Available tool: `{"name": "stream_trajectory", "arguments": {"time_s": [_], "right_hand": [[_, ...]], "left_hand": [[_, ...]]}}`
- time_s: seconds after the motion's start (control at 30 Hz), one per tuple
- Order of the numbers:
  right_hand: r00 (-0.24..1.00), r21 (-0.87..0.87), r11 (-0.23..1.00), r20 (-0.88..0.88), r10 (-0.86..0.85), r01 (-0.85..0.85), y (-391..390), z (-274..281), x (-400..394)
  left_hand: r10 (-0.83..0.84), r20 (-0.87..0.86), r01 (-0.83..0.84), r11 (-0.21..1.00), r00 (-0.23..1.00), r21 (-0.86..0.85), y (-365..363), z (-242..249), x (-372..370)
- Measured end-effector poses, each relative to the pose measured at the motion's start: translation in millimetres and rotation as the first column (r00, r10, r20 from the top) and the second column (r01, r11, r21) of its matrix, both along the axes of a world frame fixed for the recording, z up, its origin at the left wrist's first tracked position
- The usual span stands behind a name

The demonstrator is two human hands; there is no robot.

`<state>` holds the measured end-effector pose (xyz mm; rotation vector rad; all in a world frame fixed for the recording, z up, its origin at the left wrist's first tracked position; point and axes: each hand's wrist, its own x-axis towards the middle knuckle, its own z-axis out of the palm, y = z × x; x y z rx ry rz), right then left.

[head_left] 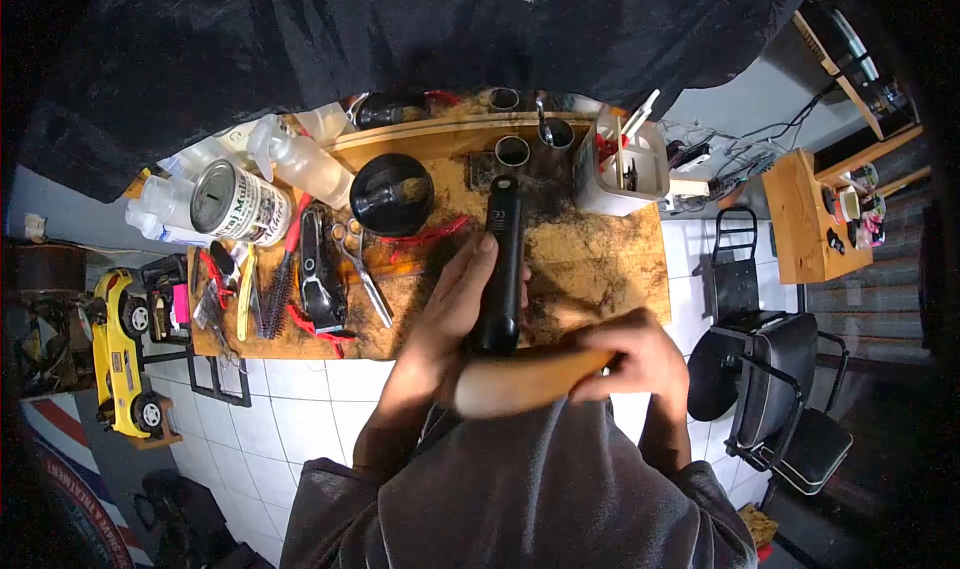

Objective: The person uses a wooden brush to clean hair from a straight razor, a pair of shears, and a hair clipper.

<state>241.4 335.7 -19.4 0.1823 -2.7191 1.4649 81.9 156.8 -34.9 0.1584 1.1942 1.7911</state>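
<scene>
My left hand (465, 287) is closed around a black hair clipper (503, 259), held upright over the front of the wooden table (590, 269). My right hand (638, 357) grips the wooden handle of a brush (515, 381). Pale and smeared by motion, the bristle end lies just below the clipper's lower end, close to my left wrist. Dark hair clippings are scattered over the tabletop. Left of my hands lie a pair of scissors (362, 274), another clipper (322, 274) and a round hairbrush (278, 294).
A black bowl (391, 195), a spray bottle (308, 169) and a coin tin (240, 203) stand at the back left. Toward the back right are a plastic tub of tools (622, 184) and metal cups (512, 151). Black chairs (785, 369) are on the right, a yellow toy car (122, 354) left.
</scene>
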Motion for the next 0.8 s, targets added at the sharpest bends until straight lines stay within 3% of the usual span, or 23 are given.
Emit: {"name": "stream_trajectory", "arguments": {"time_s": [0.07,0.1,0.13,0.17,0.2,0.23,0.27,0.33,0.37,0.43,0.47,0.5,0.53,0.57,0.6,0.63,0.67,0.7,0.73,0.8], "right_hand": [[0.988,0.099,0.992,-0.120,0.096,-0.085,-7,4,-5],[0.995,0.057,0.997,0.096,0.037,-0.043,-5,8,1],[0.991,0.078,0.997,0.134,-0.011,0.000,-5,13,-2],[0.985,0.137,0.979,0.063,-0.163,0.153,-3,9,-5],[0.952,0.185,0.934,-0.018,-0.307,0.305,-2,3,-8],[0.924,0.076,0.921,-0.043,-0.381,0.383,-1,2,-15],[0.839,0.202,0.839,0.112,-0.532,0.505,1,11,-16],[0.677,0.096,0.671,-0.051,-0.734,0.735,-3,4,-24],[0.679,0.095,0.673,-0.053,-0.732,0.734,-3,6,-24],[0.774,0.095,0.772,0.019,-0.633,0.629,0,13,-16],[0.776,0.096,0.773,0.019,-0.631,0.627,3,13,-12],[0.937,0.054,0.939,0.067,-0.342,0.339,7,14,-8],[0.995,0.000,1.000,0.099,-0.016,0.016,8,14,-5],[0.999,-0.062,0.998,0.031,0.025,-0.023,3,9,-6],[0.997,-0.122,0.990,-0.040,0.061,-0.065,-2,3,-8],[0.999,-0.093,0.995,0.040,0.032,-0.028,0,1,-7],[0.997,-0.020,0.997,0.008,-0.077,0.077,-2,-3,-7],[0.980,-0.011,0.981,0.060,-0.191,0.192,-1,-2,-11],[0.947,0.003,0.953,0.110,-0.302,0.304,0,-1,-17],[0.775,0.071,0.778,0.077,-0.628,0.624,-6,-3,-28]], "left_hand": [[-0.026,0.088,0.018,0.995,0.996,0.099,-2,-9,-1],[-0.030,0.088,0.021,0.995,0.996,0.099,-1,-12,0],[0.010,0.103,-0.019,0.996,0.995,0.089,0,-18,0],[0.049,0.117,-0.059,0.995,0.992,0.079,0,-20,1],[0.044,-0.039,-0.042,0.998,0.998,0.053,-2,-17,1],[0.024,-0.080,-0.020,0.999,0.997,0.048,-3,-13,3],[0.005,-0.121,0.000,0.999,0.993,0.042,-3,-9,5],[-0.017,-0.060,0.016,1.000,0.998,-0.011,-2,9,10],[0.013,-0.048,-0.015,0.999,0.999,-0.034,-2,14,16],[0.038,0.047,-0.035,0.998,0.998,-0.059,-3,15,15],[-0.021,0.002,0.021,0.999,1.000,-0.041,-6,7,11],[0.033,0.078,-0.033,0.999,0.996,0.011,-3,7,10],[0.080,0.156,-0.091,0.994,0.985,0.059,0,6,9],[0.064,0.345,-0.114,0.985,0.936,0.126,0,-7,7],[-0.066,0.392,-0.038,0.967,0.918,0.251,-4,-12,1],[-0.069,0.436,-0.027,0.978,0.897,0.209,-6,-13,-2],[-0.071,0.480,-0.013,0.986,0.874,0.169,-6,-15,-4],[-0.004,0.452,-0.020,0.999,0.892,0.047,3,-22,-13],[0.141,0.296,-0.124,0.989,0.945,-0.078,4,-24,0],[-0.038,0.527,-0.106,0.965,0.849,0.241,-2,-15,0]]}}
